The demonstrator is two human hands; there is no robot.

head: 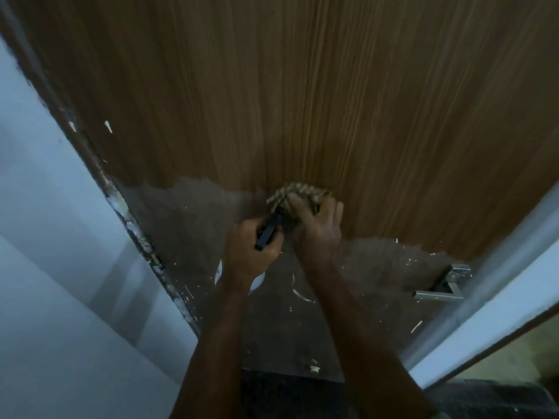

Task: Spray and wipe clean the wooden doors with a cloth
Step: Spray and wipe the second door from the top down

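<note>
Wood-grain door [302, 101] fills the view, beside a pale wall [45, 237]. Right hand [317, 228] clutches a striped cloth [298, 192] against it; left hand [251, 249] grips a black-nozzled spray bottle [267, 234].

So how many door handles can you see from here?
1. A metal door handle sits at the lower right of the wooden door, near its edge. Any handle on the door's far side would be hidden.

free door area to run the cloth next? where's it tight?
Free: the brown wood grain of the door above the cloth, and the dull patch between the left hand and the frame. Tight: the centre, where the right hand and spray bottle bunch, and around the handle.
</note>
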